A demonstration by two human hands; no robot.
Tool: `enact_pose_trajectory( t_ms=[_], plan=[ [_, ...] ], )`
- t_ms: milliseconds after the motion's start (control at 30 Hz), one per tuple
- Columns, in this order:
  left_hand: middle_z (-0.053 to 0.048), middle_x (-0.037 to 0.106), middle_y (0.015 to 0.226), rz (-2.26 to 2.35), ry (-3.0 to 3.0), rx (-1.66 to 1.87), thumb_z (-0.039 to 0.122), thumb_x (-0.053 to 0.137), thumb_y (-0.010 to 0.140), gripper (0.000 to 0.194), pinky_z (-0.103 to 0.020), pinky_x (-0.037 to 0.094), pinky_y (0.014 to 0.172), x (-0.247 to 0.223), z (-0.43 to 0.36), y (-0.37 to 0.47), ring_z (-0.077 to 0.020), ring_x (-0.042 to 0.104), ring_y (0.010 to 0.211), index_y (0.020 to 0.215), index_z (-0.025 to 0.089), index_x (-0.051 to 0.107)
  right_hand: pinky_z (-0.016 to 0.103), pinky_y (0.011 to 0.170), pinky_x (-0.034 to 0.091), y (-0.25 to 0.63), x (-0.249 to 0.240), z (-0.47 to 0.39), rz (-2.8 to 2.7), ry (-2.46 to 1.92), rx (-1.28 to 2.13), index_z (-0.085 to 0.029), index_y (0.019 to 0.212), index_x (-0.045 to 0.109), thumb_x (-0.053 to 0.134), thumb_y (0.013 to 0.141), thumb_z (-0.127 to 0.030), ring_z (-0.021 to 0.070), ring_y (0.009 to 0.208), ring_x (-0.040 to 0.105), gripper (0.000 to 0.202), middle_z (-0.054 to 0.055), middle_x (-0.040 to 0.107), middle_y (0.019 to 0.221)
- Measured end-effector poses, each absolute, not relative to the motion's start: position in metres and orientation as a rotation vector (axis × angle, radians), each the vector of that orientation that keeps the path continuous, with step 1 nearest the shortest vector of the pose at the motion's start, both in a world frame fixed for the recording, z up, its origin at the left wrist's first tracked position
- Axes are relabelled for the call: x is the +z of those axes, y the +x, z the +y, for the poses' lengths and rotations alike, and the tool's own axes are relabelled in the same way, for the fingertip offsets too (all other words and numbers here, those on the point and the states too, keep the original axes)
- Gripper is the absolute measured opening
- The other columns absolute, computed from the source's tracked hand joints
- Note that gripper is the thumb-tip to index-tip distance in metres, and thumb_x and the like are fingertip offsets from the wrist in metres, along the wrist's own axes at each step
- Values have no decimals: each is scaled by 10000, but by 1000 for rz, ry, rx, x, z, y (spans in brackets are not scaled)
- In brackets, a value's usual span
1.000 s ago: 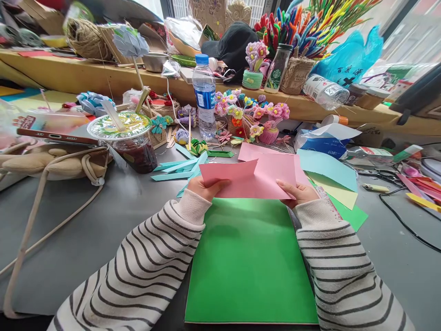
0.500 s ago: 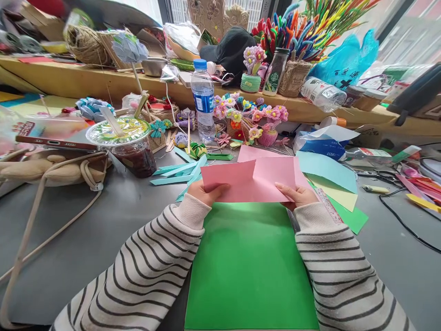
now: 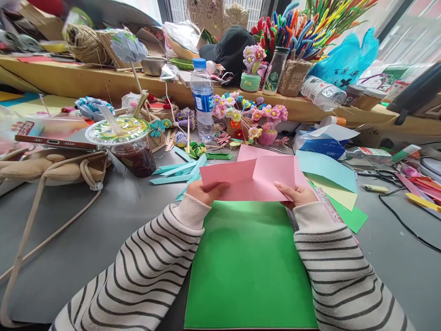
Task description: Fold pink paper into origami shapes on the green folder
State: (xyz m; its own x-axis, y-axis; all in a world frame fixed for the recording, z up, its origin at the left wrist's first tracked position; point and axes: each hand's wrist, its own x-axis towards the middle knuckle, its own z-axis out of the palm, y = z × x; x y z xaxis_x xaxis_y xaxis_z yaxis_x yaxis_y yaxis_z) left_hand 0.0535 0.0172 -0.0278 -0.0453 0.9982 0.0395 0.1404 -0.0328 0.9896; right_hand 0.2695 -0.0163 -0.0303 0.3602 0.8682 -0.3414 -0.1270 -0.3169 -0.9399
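Observation:
A pink sheet of paper [image 3: 248, 184] with a crease down its middle is stretched between my hands. My left hand [image 3: 206, 192] pinches its left end, thumb on the near face and fingers behind. At the right end my right hand [image 3: 299, 195] grips it the same way. Below the pink paper lies a large green sheet [image 3: 253, 266] flat on the grey table. Another pink sheet [image 3: 253, 152] shows partly behind the held one. Light blue paper strips [image 3: 182, 170] are piled beyond my left hand. To the right are light blue paper [image 3: 329, 170] and yellow paper [image 3: 336, 195].
A lidded drink cup [image 3: 132, 154] and a phone [image 3: 58, 135] on a beige bag stand at left. A water bottle [image 3: 204, 103] and handmade flowers [image 3: 241, 112] line the back. Scissors [image 3: 382, 175] and a black cable [image 3: 403, 225] lie at right.
My hands and the pink paper have shifted only very slightly. Both hands keep their hold, and the things around them stay in place.

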Motion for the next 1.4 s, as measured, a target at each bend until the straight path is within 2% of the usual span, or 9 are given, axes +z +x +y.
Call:
enact_pose_trajectory(
  t_ms=[233, 400, 600, 800, 1000, 1200, 1400],
  plan=[
    [-73, 656, 684, 1349, 1248, 1044, 379, 695, 448, 385, -287, 491, 561, -22, 20, 52, -237, 604, 674, 715, 105, 658, 276, 524, 476, 272, -34, -17, -851, -1593, 907, -137, 813, 628, 654, 502, -416, 166, 593, 590, 418, 48, 650, 731],
    [-62, 664, 739, 1386, 1275, 1050, 362, 700, 446, 363, -318, 486, 655, -26, 21, 53, -253, 591, 771, 713, 120, 657, 301, 576, 486, 272, -27, -19, -896, -1646, 1019, -125, 772, 637, 652, 510, -419, 201, 676, 598, 394, 70, 651, 779],
    [-73, 666, 771, 1378, 1309, 1061, 355, 684, 475, 378, -311, 479, 683, -25, 22, 52, -259, 581, 817, 762, 110, 658, 302, 570, 478, 270, -18, -21, -917, -1757, 953, -125, 738, 648, 669, 481, -406, 197, 649, 589, 381, 58, 649, 728],
    [-69, 666, 761, 1372, 1322, 1062, 340, 690, 470, 364, -306, 475, 682, -24, 21, 52, -256, 577, 816, 749, 108, 661, 258, 476, 445, 268, -15, -20, -906, -1821, 909, -122, 623, 632, 682, 447, -405, 163, 559, 565, 337, 30, 628, 614],
    [-29, 652, 663, 1321, 1343, 1122, 304, 678, 498, 268, -269, 477, 619, -23, 19, 53, -203, 586, 691, 705, 134, 662, 286, 578, 479, 271, -24, -20, -880, -1757, 924, -148, 772, 647, 685, 465, -377, 202, 683, 594, 385, 48, 654, 728],
    [6, 628, 599, 1278, 1378, 1168, 319, 651, 540, 178, -208, 470, 588, -20, 15, 54, -146, 573, 625, 627, 164, 657, 299, 612, 493, 271, -29, -18, -804, -1699, 1004, -134, 744, 647, 695, 459, -341, 213, 704, 602, 355, 50, 658, 730],
    [-7, 640, 620, 1330, 1359, 1177, 320, 664, 522, 210, -244, 482, 611, -21, 15, 55, -172, 585, 660, 658, 160, 664, 313, 661, 493, 263, -25, -18, -727, -1695, 1024, -147, 723, 649, 708, 444, -338, 214, 739, 596, 343, 44, 658, 753]
  ],
)
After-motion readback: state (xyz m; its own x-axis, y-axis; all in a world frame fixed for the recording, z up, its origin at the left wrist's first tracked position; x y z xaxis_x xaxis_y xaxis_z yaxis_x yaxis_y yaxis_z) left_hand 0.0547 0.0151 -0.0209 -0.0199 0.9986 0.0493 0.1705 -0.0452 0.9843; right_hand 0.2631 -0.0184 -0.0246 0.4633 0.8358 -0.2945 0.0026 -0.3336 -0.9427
